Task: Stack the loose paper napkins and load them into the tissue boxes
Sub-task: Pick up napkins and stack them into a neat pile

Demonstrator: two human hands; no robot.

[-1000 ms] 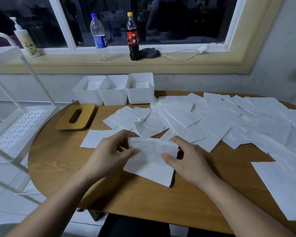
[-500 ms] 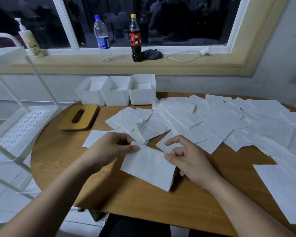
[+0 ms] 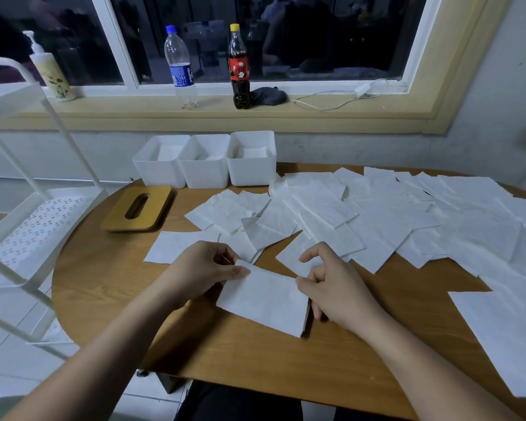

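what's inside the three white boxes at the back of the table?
Visible: white napkins low in the right box, something white at the bottom of the left box. Hidden: the middle box floor, behind its front wall.

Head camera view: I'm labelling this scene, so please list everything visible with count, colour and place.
napkin stack: one, white, between the hands
loose napkins: many, white, table middle and right
tissue boxes: three, white, table's back edge
lid: one, tan, table left
table: one, brown wood, centre
water bottle: one, clear, windowsill
cola bottle: one, dark, windowsill
pump bottle: one, pale, windowsill left
cloth: one, dark, beside cola bottle
cable: one, white, windowsill right
rack: one, white, left of table
left hand: pinches stack's left edge
right hand: pinches stack's right edge
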